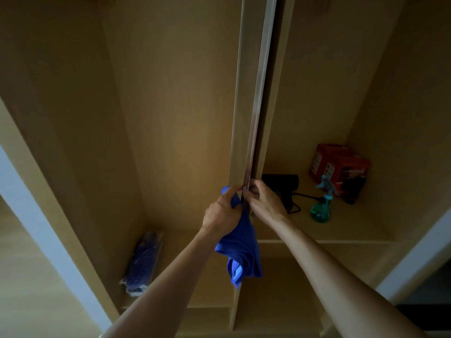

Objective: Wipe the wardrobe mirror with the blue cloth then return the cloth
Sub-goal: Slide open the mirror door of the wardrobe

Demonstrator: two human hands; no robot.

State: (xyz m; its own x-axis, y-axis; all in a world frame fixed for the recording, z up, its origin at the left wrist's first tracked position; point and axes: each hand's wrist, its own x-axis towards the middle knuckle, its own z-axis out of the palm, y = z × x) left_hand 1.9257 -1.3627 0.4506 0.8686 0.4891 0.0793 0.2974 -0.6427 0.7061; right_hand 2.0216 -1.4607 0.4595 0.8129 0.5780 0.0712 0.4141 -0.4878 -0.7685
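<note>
Your arms reach up to the cloth (240, 252), bunched and hanging from your left grip (223, 211), which clenches it against the door edge (256, 106). Your right grip (264, 202) pinches that edge from the right. Likely you're sliding the door: pull evenly with both, and keep the hanging cloth clear of the gap. Far right, a spray bottle (321, 208) stands on the shelf (353, 230).

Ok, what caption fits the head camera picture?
Left hand, holding the blue cloth, and right hand grip the wardrobe door edge.
</note>
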